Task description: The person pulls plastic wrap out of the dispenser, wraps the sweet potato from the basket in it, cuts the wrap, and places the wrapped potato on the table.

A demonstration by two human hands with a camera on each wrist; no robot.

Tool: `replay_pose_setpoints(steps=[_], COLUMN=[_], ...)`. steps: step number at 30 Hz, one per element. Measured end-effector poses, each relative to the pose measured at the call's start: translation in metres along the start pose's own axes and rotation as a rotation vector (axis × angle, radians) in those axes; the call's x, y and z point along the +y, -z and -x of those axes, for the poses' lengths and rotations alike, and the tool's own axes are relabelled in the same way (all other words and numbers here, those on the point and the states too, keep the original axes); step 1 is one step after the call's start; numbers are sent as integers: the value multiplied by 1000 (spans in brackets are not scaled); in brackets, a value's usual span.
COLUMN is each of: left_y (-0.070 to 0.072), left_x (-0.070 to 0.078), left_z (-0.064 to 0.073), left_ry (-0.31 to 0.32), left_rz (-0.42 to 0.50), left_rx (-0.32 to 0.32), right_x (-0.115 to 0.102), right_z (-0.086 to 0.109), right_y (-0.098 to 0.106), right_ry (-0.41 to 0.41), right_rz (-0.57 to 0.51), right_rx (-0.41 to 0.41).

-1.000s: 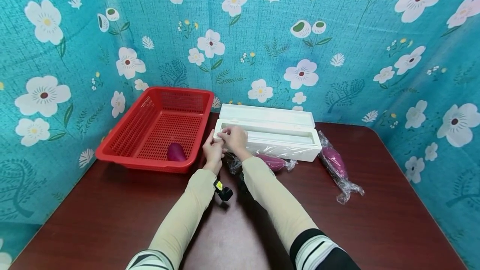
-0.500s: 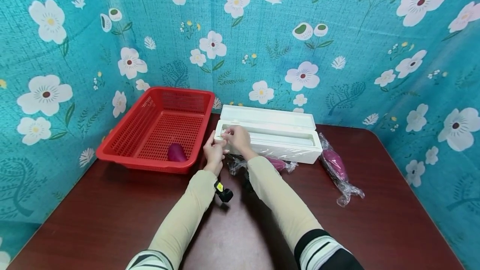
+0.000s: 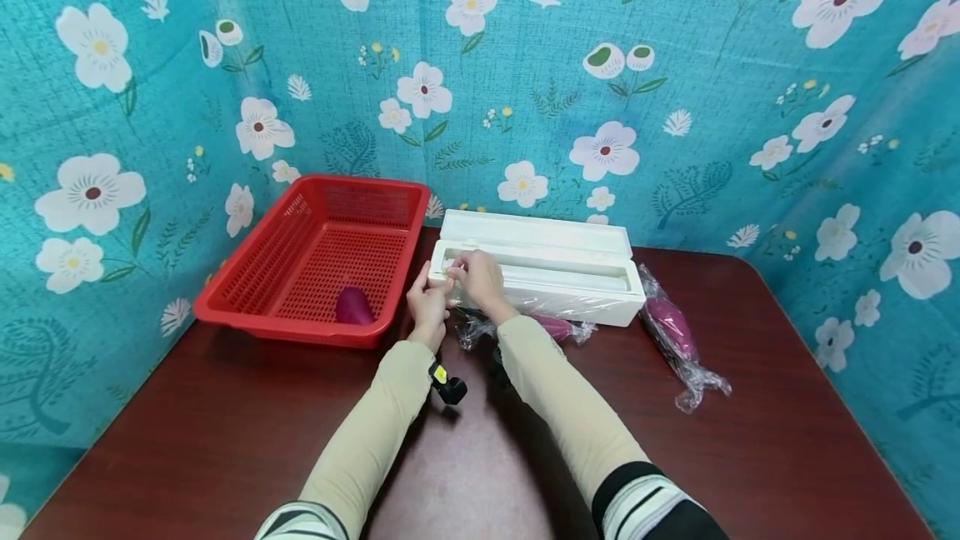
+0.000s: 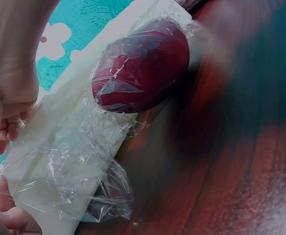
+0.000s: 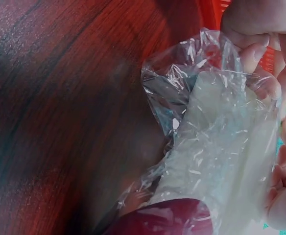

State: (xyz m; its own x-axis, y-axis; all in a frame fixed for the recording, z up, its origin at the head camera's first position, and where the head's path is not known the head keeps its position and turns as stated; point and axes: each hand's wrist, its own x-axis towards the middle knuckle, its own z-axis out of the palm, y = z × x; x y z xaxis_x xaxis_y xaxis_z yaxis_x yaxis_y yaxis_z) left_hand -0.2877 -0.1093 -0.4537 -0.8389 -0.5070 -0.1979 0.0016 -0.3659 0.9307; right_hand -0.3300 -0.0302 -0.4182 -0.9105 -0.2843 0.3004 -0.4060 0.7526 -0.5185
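A long white plastic wrap box (image 3: 570, 302) stands with its lid (image 3: 536, 232) tilted back, a pale roll (image 3: 562, 277) inside. Clear plastic wrap (image 4: 59, 166) hangs crumpled over its front. My left hand (image 3: 427, 307) grips the wrap at the box's left front corner, its fingertips (image 4: 15, 218) overlapped by film. Beside it my right hand (image 3: 480, 280) pinches at the same end, thumb and forefinger together over the opening; its fingertips mostly hide what they hold. A purple, film-wrapped eggplant-like vegetable (image 4: 143, 68) lies in front of the box, partly behind the right forearm in the head view.
A red perforated basket (image 3: 262, 319) stands left of the box, with an unwrapped purple piece (image 3: 352, 307) inside. Another film-wrapped purple vegetable (image 3: 671, 327) lies right of the box on the dark red table (image 3: 750, 440). A flowered blue cloth (image 3: 525, 107) hangs behind.
My right hand has shifted slightly right and its fingers have drawn a little away from the left hand. The left hand, box and basket stay in place.
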Motion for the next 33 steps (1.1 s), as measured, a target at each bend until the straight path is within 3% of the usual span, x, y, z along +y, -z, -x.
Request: replay_pose_setpoints(steps=[21,33], left_y=[2,4], left_x=[-3,-3], left_z=[1,0], left_ry=[-46,-52], left_rz=[-4,-11], left_rx=[-34,-44], right_x=[35,37], right_z=[12,14], right_y=[18,18], right_ry=[71,96], right_rz=[10,-11], right_rx=[45,55])
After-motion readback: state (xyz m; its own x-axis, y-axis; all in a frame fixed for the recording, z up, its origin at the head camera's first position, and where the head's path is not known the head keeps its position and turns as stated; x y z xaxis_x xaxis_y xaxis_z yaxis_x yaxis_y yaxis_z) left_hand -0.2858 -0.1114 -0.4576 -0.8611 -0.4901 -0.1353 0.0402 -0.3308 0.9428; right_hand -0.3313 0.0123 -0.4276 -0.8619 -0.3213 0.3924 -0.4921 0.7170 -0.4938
